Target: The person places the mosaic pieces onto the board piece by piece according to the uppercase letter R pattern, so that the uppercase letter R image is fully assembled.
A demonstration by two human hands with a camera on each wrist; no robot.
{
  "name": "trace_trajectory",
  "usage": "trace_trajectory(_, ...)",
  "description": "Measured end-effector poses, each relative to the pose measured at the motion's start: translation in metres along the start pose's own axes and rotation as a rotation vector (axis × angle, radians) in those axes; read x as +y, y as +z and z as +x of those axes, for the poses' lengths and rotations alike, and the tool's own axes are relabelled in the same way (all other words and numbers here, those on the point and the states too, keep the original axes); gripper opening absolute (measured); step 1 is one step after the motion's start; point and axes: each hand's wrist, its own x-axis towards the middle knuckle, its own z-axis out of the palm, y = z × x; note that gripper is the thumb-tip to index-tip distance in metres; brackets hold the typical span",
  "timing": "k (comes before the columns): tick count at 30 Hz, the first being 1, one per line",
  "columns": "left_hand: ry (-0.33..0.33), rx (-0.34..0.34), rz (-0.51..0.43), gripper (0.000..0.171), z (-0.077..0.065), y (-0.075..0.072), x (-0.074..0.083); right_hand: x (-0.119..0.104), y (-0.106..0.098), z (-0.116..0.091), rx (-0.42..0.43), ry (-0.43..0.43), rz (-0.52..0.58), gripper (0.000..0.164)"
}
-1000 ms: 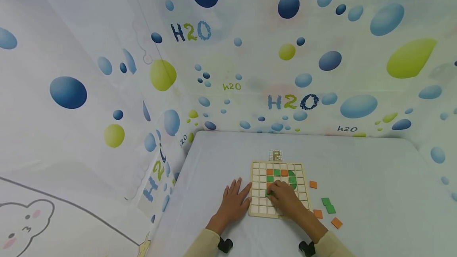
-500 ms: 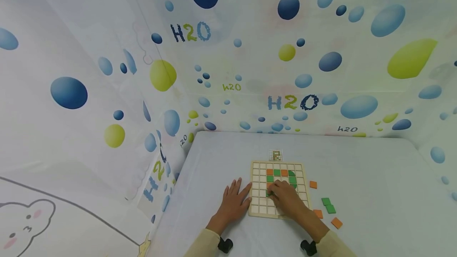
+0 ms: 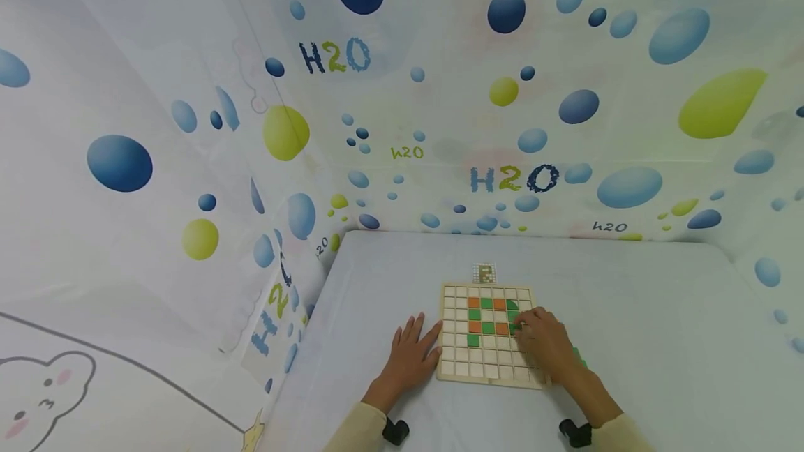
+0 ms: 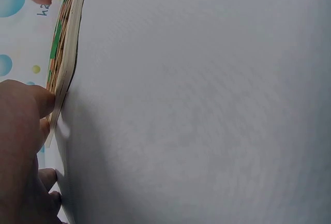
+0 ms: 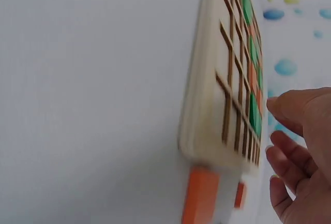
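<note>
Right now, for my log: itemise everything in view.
Table: one, white, lower centre.
Backdrop: one, white, blue and lime print, behind.
Board: one, pale wood, on table.
Card: one, white and tan, beyond board.
Green tiles: seven visible, on board.
Orange tiles: four visible, on board.
Loose green tiles: at least one, right of board.
Loose orange tiles: two visible, beside board.
Wrist devices: two, black, lower edge.
Sleeves: two, cream, forearms.
Left hand: one, board's left.
Right hand: one, board's right.

Bubble-printed white walls [image 3: 440, 107] beyond a pale table [image 3: 641, 319]
</note>
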Motion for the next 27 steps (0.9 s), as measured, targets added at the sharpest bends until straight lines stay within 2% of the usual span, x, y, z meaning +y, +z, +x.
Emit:
trace_trajectory(4,0.002,0.006,0.002,0.055,0.000,0.001,-0.001,0.028,-0.014,0.002,-0.017,0.125,-0.018,0.034)
trace_trajectory(8,0.001,0.009,0.010,0.055,0.000,0.002,-0.002,0.047,-0.024,0.002,-0.039,0.179,-0.038,0.044)
trace_trajectory(11,0.000,0.007,0.014,0.055,0.001,0.002,-0.003,0.055,-0.025,0.000,-0.050,0.189,-0.059,0.041)
trace_trajectory(17,0.009,0.016,0.006,0.054,0.000,0.001,-0.002,0.061,-0.019,0.001,-0.046,0.204,-0.010,0.029)
trace_trajectory(27,0.024,0.017,-0.010,0.054,-0.001,-0.001,-0.002,0.061,-0.015,0.001,-0.042,0.178,0.059,0.029)
